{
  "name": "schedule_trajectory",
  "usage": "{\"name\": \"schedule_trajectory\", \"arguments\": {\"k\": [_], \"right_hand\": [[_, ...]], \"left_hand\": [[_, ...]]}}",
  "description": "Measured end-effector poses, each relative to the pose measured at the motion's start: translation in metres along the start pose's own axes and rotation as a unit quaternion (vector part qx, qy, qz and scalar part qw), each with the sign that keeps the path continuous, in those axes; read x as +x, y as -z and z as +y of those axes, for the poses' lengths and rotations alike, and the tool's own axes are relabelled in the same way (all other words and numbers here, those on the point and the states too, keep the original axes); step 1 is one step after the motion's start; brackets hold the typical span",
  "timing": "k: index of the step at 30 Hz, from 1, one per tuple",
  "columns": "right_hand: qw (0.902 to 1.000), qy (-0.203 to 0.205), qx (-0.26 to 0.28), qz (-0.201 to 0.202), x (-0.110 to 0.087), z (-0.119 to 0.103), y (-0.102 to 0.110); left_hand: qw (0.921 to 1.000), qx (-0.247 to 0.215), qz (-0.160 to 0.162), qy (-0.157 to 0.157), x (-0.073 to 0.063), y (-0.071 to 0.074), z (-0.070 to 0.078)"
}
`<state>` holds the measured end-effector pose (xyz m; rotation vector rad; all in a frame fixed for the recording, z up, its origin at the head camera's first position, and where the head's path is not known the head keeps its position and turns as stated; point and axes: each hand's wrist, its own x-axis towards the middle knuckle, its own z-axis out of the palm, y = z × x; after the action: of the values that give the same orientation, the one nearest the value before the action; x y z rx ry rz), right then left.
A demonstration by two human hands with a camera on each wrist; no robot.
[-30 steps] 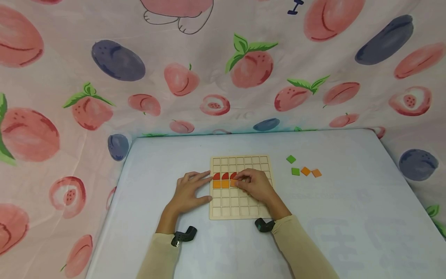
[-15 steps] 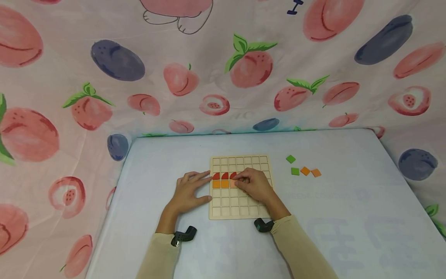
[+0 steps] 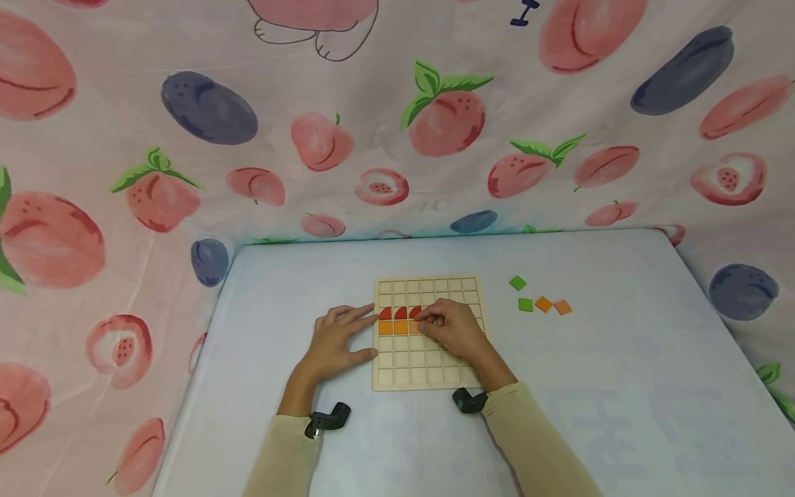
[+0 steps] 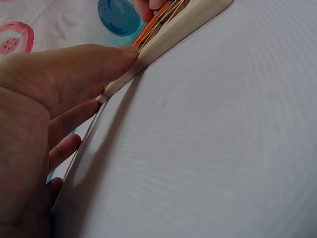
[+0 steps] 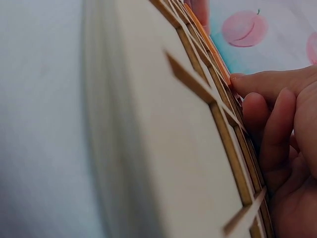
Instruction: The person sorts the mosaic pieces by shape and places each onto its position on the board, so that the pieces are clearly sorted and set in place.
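A pale wooden grid board [image 3: 428, 377] lies on the table, with red quarter-round pieces [image 3: 400, 314] in one row. Below them two orange square tiles [image 3: 394, 328] fill the first cells. My right hand [image 3: 456, 329] is over the board, thumb and index finger pinching another orange square tile [image 3: 414, 328] at the third cell. In the right wrist view the thumb [image 5: 267, 85] meets the orange tile edge, and the other fingers are curled. My left hand [image 3: 337, 345] has its fingers spread, thumb and fingertips resting against the board's left edge; the left wrist view shows the thumb [image 4: 99, 62] on its rim.
Two green squares [image 3: 525, 304] and two loose orange squares [image 3: 553, 306] lie right of the board. The white table [image 3: 590, 414] ends at a fruit-print cloth [image 3: 385, 138] behind and beside it. Black devices [image 3: 330, 416] are strapped at both wrists.
The pinched orange tile has shifted slightly and now lies more in line with its row. Both hands have otherwise hardly moved.
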<state>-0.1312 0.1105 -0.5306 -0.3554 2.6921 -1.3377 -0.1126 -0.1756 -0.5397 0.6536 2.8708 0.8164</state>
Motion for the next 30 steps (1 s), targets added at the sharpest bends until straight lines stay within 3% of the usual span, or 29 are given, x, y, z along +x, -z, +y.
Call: {"name": "schedule_trajectory", "arguments": {"k": [14, 23, 30], "right_hand": [[0.9999, -0.007, 0.006, -0.007, -0.001, 0.0, 0.001], [0.9929, -0.049, 0.098, -0.047, -0.005, -0.006, 0.02], [0.9969, -0.034, 0.036, -0.062, -0.005, -0.005, 0.045]], "left_hand": [[1.0, -0.002, -0.003, 0.003, 0.0, 0.001, 0.002], [1.0, -0.002, -0.001, -0.001, 0.0, 0.001, 0.002], [1.0, -0.003, -0.002, -0.002, 0.0, 0.001, 0.001]]}}
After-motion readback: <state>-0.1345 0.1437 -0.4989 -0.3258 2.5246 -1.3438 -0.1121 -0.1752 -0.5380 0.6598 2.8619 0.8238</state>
